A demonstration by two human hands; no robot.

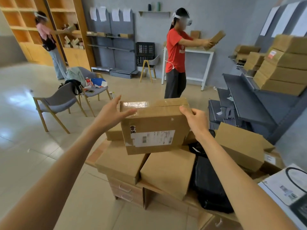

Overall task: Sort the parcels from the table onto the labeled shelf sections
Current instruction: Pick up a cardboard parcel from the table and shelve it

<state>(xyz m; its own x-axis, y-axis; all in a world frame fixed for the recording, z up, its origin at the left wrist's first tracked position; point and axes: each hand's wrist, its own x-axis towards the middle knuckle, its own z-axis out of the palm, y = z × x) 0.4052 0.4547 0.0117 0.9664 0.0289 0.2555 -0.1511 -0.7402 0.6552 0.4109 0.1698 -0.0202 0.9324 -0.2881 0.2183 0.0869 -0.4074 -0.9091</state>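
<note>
We hold the labelled cardboard parcel (155, 127) above the bench (99, 156) pile, label up for reading: left hand (113, 112) flat against its side, right hand (194, 117) gripping its corner.

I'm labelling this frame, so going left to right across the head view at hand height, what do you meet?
Grey chair → left hand → labelled cardboard parcel → right hand → open-flapped box.
</note>
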